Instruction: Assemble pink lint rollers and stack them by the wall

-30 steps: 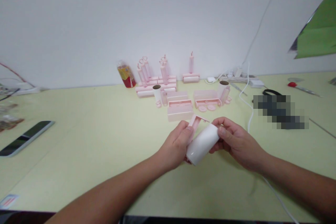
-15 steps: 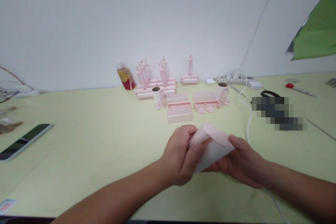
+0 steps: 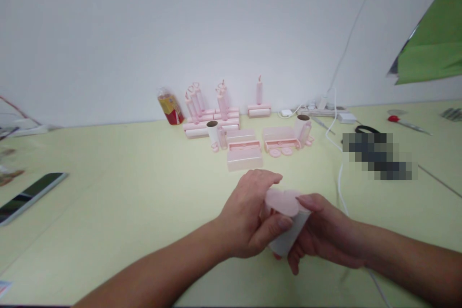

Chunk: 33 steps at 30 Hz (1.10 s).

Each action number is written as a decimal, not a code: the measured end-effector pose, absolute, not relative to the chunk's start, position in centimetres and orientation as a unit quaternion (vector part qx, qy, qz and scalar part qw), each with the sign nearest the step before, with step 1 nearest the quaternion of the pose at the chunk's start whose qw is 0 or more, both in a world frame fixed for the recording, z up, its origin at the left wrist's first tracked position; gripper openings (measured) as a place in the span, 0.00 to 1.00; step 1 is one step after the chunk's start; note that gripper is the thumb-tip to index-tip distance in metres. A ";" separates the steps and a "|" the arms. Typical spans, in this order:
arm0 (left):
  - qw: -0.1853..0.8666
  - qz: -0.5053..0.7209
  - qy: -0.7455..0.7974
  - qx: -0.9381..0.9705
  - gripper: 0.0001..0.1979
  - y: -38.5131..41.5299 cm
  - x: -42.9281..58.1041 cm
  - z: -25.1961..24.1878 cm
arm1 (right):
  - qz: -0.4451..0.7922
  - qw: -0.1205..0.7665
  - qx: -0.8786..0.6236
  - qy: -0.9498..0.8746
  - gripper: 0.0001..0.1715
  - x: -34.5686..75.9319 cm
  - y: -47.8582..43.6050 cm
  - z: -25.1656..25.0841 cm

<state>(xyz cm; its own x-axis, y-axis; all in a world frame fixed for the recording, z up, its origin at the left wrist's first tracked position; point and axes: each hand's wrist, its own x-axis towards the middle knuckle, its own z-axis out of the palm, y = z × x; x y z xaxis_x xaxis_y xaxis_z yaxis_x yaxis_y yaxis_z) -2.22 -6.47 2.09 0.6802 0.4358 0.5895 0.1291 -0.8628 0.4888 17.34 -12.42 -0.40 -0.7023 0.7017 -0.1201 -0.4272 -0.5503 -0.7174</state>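
Note:
Above the table, both hands hold a pink and white lint roller head (image 3: 283,202), its rounded pink end turned up and the white sticky roll below. My left hand (image 3: 249,216) has its thumb across the near side, and its fingers curl over the top left. From the right, my right hand (image 3: 325,228) grips the white roll, with its thumb near the pink end and its fingertips underneath. Just beyond lie pink lint roller parts: an opened case (image 3: 245,159), a second case (image 3: 281,139), round pink caps (image 3: 280,152) and a white roll (image 3: 213,132) standing upright.
Several assembled lint rollers (image 3: 211,118) stand by the wall, one more (image 3: 259,101) apart. A yellow-red packet (image 3: 171,108) is left of them. A phone (image 3: 32,197) lies far left. A white cable (image 3: 340,178), power strip (image 3: 321,111) and red-handled tool (image 3: 407,124) are right.
The lint roller head has tipped and sunk a little, its pink end now more upward. My left fingers have lifted slightly off its top; the right hand has shifted its grip.

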 end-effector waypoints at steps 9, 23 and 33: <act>0.237 0.382 0.026 0.893 0.15 -6.8 -2.1 2.2 | 0.906 0.184 -0.184 -0.333 0.50 17.4 -12.5 -2.7; 0.169 0.330 0.113 0.922 0.12 -8.0 -2.3 2.6 | 0.899 0.194 -0.204 -0.335 0.39 16.9 -13.0 -1.9; 0.250 0.316 0.130 0.906 0.13 -8.3 -2.2 3.1 | 0.906 0.189 -0.196 -0.323 0.40 16.5 -13.6 -1.5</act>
